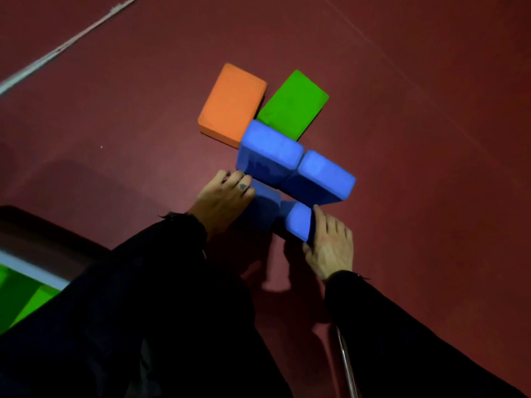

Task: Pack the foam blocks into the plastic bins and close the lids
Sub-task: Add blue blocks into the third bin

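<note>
While an orange foam block (232, 103) and green foam block (293, 104) lie beyond, stacked blue foam blocks (296, 173) are clasped between left hand (222, 198) and right hand (330, 245).

Looks like a gym or sports hall: dark red rubbery floor (402, 139) with white painted line (66, 45), foam blocks (232, 103) lying around.
</note>
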A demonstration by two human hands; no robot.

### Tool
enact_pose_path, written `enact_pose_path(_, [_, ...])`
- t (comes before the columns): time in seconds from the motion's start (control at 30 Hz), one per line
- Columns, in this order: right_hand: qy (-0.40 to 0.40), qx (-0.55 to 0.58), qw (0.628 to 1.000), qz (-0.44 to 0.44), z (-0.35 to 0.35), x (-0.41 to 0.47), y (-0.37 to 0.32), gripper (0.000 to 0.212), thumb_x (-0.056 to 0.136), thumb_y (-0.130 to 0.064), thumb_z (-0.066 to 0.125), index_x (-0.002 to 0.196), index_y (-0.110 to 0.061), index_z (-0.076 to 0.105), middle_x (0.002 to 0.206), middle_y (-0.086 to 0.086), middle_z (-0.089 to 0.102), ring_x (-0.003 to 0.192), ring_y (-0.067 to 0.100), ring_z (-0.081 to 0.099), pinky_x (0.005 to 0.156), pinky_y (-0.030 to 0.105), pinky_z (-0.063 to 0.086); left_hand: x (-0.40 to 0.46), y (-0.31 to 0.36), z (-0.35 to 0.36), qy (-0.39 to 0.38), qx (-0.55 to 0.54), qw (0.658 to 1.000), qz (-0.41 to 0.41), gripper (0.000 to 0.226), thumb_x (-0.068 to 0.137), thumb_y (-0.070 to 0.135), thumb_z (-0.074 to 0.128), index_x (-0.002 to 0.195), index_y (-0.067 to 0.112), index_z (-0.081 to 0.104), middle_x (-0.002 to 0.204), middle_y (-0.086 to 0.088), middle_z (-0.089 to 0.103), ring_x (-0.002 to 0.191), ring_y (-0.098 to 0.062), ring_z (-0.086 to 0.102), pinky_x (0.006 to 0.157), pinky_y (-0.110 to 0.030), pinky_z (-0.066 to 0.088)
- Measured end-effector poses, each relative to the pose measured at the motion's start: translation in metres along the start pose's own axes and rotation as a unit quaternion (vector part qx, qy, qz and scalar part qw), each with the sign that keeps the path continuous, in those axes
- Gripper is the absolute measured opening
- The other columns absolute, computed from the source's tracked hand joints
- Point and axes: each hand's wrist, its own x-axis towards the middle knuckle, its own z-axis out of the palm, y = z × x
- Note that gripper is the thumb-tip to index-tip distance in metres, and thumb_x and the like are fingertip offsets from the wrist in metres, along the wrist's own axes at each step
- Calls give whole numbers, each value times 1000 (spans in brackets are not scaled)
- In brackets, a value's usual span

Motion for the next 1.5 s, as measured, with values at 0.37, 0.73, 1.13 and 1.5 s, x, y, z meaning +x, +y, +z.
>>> enact_pose_path(0.37, [59,149,967,-197,-86,20,-59,85,67,-41,66,143,-8,53,131,17,61,114,41,60,100,48,46,-141,-33,-109,93,-125,969,-191,68,68,52,56,122,11,55,106,-9,59,93,-35,57,82,-45,45])
enact_pose_path(0.73, [146,237,859,-429,-246,31,-289,86,64,-42,60,143,-9,51,133,16,59,118,39,55,101,49,44,-452,-35,-202,241,-115,773,-575,72,68,40,57,132,8,46,115,-18,55,102,-38,52,90,-49,46])
enact_pose_path(1.13, [-15,247,781,-573,-222,-47,-520,88,79,-24,81,155,-15,38,153,9,45,139,27,40,120,49,27,-614,16,-132,209,-114,641,-730,67,70,41,59,126,7,48,110,-19,55,95,-39,52,83,-50,48])
enact_pose_path(1.5, [-71,25,780,-622,-134,-19,-597,90,78,-30,81,155,-25,34,155,4,44,140,30,41,120,43,24,-596,-10,-20,102,-205,690,-687,73,71,50,55,132,12,44,117,-11,54,100,-34,54,84,-46,48])
